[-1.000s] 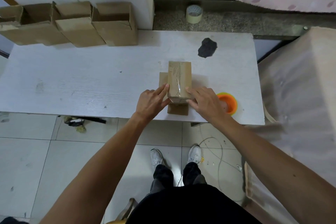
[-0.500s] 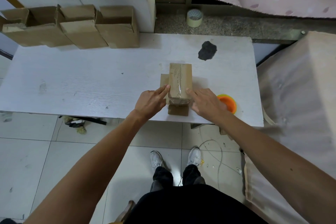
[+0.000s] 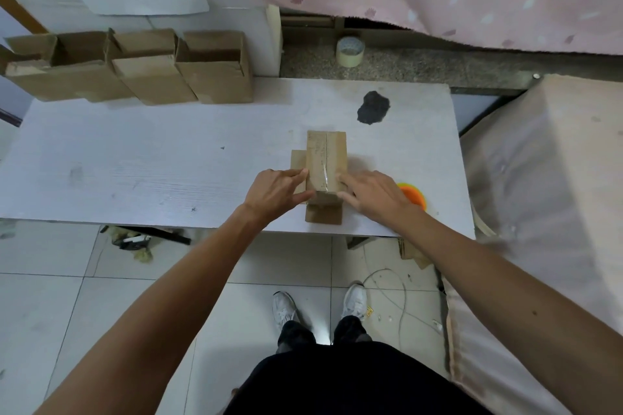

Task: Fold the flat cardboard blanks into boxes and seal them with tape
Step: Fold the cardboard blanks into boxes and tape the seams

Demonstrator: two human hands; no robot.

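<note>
A small brown cardboard box point(image 3: 326, 158) stands upside down on the white table point(image 3: 135, 162), with clear tape running along its top seam. Its lower flaps lie spread flat on the table to the left and toward me. My left hand point(image 3: 278, 190) presses against the box's left side, thumb at its near corner. My right hand point(image 3: 374, 194) presses against the right side, fingers flat on the near edge. An orange tape dispenser point(image 3: 416, 197) sits just right of my right hand, partly hidden by it.
Several folded open boxes point(image 3: 141, 74) stand in a row at the table's back left. A roll of tape point(image 3: 350, 51) rests on the stone ledge behind. A dark patch point(image 3: 373, 107) marks the table. A cloth-covered block point(image 3: 546, 185) stands to the right.
Both hands stay pressed on the box's near end; the fingers have slid down slightly over the taped edge. The camera has tilted up a little.
</note>
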